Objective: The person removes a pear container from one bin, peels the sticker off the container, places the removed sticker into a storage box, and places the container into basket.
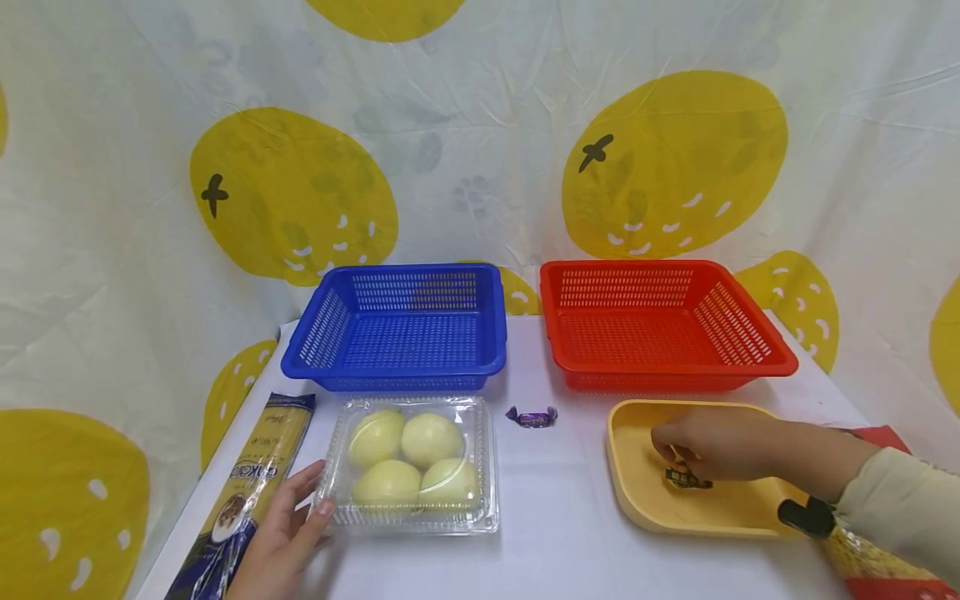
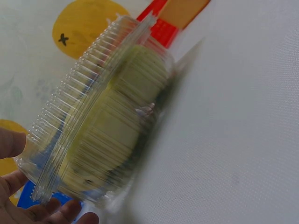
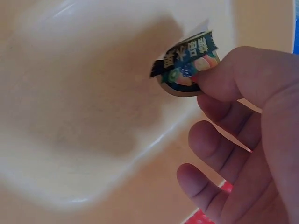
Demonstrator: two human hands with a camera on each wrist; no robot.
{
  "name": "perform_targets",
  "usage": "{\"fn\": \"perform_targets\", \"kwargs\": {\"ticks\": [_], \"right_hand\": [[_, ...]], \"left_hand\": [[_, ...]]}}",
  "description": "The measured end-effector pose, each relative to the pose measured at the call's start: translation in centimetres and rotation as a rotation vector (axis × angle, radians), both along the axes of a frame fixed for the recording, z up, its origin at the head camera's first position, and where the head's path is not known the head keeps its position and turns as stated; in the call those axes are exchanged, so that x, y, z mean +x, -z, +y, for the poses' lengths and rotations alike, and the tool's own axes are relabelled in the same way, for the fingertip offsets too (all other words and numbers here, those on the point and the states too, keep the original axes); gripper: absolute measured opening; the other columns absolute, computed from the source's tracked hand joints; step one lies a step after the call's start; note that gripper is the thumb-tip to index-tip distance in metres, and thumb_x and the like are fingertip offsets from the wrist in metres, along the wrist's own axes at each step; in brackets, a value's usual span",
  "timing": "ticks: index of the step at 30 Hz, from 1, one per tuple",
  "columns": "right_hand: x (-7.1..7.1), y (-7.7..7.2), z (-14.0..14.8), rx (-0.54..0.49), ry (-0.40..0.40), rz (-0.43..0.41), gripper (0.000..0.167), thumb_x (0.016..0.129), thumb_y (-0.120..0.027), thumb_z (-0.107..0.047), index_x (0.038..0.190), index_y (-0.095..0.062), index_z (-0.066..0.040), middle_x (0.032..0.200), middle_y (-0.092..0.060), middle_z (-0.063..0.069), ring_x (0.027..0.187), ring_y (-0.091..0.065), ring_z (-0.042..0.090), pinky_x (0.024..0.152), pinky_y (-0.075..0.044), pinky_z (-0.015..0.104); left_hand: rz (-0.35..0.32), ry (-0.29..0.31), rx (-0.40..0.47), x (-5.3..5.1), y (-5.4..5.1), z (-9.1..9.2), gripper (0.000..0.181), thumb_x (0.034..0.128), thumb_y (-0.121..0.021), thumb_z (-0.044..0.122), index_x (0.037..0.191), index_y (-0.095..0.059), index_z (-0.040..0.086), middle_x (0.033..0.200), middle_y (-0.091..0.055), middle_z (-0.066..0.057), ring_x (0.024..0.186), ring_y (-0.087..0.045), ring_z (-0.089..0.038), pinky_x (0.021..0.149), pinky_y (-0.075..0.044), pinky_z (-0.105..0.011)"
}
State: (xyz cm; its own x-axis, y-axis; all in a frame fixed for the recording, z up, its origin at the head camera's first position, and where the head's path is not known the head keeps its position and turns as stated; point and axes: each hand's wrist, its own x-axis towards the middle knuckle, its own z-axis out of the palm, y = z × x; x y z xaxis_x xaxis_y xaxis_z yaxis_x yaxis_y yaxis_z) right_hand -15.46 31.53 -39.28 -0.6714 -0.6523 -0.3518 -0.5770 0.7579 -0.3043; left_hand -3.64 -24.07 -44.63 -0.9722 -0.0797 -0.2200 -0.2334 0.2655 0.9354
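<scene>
Fruit-printed packet (image 3: 184, 67): pinched at one edge between thumb and forefinger of the right hand (image 1: 723, 443), over the yellow tray (image 1: 637, 504); contact with the tray floor cannot be told. Edge hold presumably chosen because the item is small; most of the label stays uncovered.
Spare right fingers: curved below, clear of the packet; two digits likely suffice.
Clear box (image 1: 405, 522): gripped at its left edge by the left hand (image 1: 279, 533), thumb and fingers about the rim, probably to steady it. Four pale yellow fruits (image 1: 431, 440) inside.
Hands: well apart, each on its own item.
Between the hands: purple-wrapped sweet (image 1: 533, 418), touched by neither.
Left of the left hand: long gold-and-blue packet (image 1: 251, 483), just beside it.
Beyond the hands: blue basket (image 1: 405, 381) past the box, red basket (image 1: 675, 379) past the tray; side by side, mouths up, seemingly for easy access.
Beneath the right forearm: red-and-yellow packet (image 1: 881, 554), partly hidden.
</scene>
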Motion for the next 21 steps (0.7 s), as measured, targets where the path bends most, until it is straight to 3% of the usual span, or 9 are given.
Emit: {"fn": "perform_targets", "kwargs": {"ticks": [6,16,21], "right_hand": [[-0.1,0.5,0.6,-0.009,-0.05,0.014,0.036,0.089,-0.083,-0.006,0.092,-0.059,-0.033,0.075,-0.05,-0.021,0.073,-0.05,-0.001,0.064,-0.044,0.02],[0.1,1.6,0.8,-0.015,-0.008,-0.02,0.033,0.092,-0.081,-0.007,0.087,-0.059,-0.031,0.071,-0.048,-0.019,0.069,-0.049,0.0,0.062,-0.041,0.02],[0.3,2.0,0.7,-0.009,-0.006,-0.007,0.036,0.091,-0.081,-0.006,0.085,-0.057,-0.031,0.07,-0.047,-0.02,0.065,-0.047,0.0,0.059,-0.038,0.02]], "left_hand": [[0.008,0.003,-0.015,0.0,0.0,0.0,0.063,0.1113,-0.06,0.032,0.164,-0.031,0.013,0.168,-0.029,-0.028,0.145,-0.043,-0.055,0.104,-0.054,-0.059],[0.039,0.007,-0.023,0.1,0.0,0.2,0.06,0.1117,-0.06,0.031,0.163,-0.033,0.013,0.166,-0.033,-0.027,0.143,-0.046,-0.054,0.1,-0.058,-0.056],[0.012,0.0,-0.033,0.1,-0.1,0.2,0.064,0.1112,-0.06,0.036,0.164,-0.031,0.014,0.167,-0.031,-0.026,0.145,-0.044,-0.054,0.102,-0.057,-0.057]]}}
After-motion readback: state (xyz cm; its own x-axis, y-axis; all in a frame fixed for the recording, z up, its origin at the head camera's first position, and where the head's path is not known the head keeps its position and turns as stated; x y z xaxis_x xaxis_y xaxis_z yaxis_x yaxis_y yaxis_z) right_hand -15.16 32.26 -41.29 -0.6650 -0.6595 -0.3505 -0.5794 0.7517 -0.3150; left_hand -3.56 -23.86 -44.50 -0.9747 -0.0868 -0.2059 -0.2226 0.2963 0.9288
